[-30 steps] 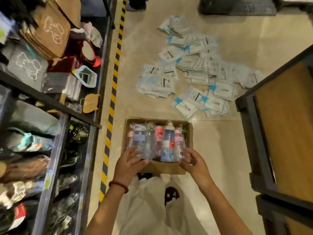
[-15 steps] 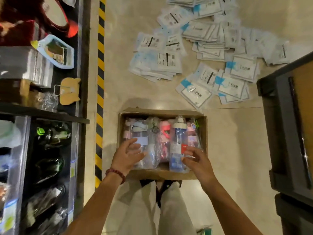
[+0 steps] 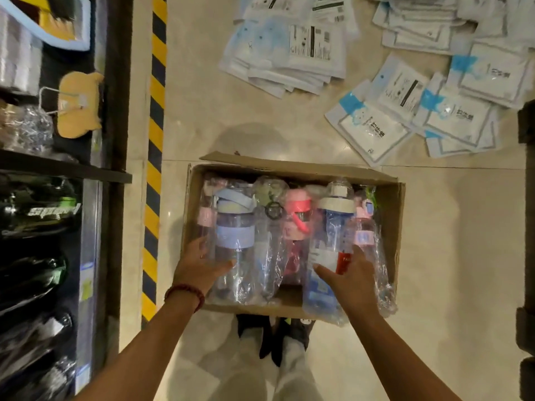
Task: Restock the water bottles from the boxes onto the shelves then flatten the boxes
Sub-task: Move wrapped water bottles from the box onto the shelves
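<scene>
Reaching deeper into the cardboard box than before, left hand grasps the blue-banded bottle; right hand grasps the white-capped bottle.

Left hand: fingertips hidden among the wrapped bottles; grip cannot be confirmed. Right hand: fingers partly screened by plastic wrap. Print on the bottles is blurred and unreadable. Cardboard box: near wall partly covered by both forearms. Shelf unit and its dark goods cut off at the left edge. Flat packets cut off at the top edge.
</scene>
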Demonstrator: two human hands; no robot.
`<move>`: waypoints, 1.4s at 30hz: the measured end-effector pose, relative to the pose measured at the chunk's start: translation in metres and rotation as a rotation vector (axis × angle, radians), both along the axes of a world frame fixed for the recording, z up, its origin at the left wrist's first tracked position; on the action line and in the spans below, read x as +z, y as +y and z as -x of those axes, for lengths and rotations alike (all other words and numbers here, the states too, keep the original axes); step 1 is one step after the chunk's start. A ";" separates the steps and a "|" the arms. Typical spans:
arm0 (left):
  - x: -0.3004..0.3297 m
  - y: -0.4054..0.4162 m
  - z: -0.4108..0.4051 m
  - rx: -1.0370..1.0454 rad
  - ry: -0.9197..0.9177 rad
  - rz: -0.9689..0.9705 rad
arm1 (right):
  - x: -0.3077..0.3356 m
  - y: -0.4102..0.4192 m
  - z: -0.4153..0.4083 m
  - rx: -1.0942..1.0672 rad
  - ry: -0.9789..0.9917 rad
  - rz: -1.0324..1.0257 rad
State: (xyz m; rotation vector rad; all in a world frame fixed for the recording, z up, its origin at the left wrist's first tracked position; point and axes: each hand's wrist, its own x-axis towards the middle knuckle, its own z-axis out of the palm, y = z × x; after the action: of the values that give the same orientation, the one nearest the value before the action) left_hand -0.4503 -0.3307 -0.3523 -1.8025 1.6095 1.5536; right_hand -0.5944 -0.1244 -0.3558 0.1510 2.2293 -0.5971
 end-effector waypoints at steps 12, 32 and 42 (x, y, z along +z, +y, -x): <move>-0.053 0.023 0.016 -0.151 -0.195 0.185 | -0.038 -0.028 0.004 -0.200 0.043 -0.175; 0.112 -0.026 0.003 0.200 0.238 0.175 | 0.133 -0.059 0.006 -0.087 -0.366 0.620; 0.320 -0.064 -0.023 0.371 0.460 0.407 | 0.323 -0.122 0.019 0.196 -0.240 0.812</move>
State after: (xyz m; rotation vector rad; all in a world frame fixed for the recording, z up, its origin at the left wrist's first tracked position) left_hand -0.4268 -0.3942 -0.0324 -2.1661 2.0006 2.0415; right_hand -0.6130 -0.2459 -0.0333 -0.3861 1.6018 -1.2405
